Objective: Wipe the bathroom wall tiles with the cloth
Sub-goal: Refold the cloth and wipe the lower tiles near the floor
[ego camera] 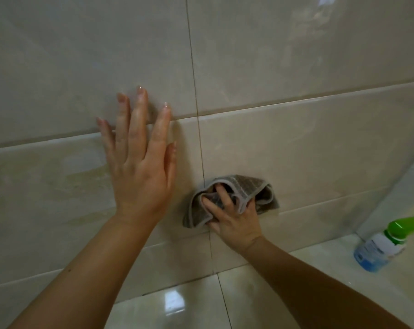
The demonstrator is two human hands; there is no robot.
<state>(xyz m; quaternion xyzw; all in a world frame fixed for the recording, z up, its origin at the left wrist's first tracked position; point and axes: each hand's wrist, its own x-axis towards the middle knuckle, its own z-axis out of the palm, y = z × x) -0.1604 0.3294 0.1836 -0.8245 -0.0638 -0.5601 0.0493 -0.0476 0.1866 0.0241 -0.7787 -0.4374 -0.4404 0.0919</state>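
Glossy beige wall tiles (296, 148) with thin grout lines fill most of the view. My right hand (234, 219) presses a crumpled grey-brown cloth (248, 186) against a low tile, just right of a vertical grout line, fingers bunched into its folds. My left hand (139, 167) rests flat on the wall to the left, fingers spread, holding nothing; its fingertips cross a horizontal grout line.
A spray bottle (379, 248) with a green trigger top and a blue-white label stands on the shiny tiled floor (177, 309) at the lower right, near the corner with a side wall (403, 186).
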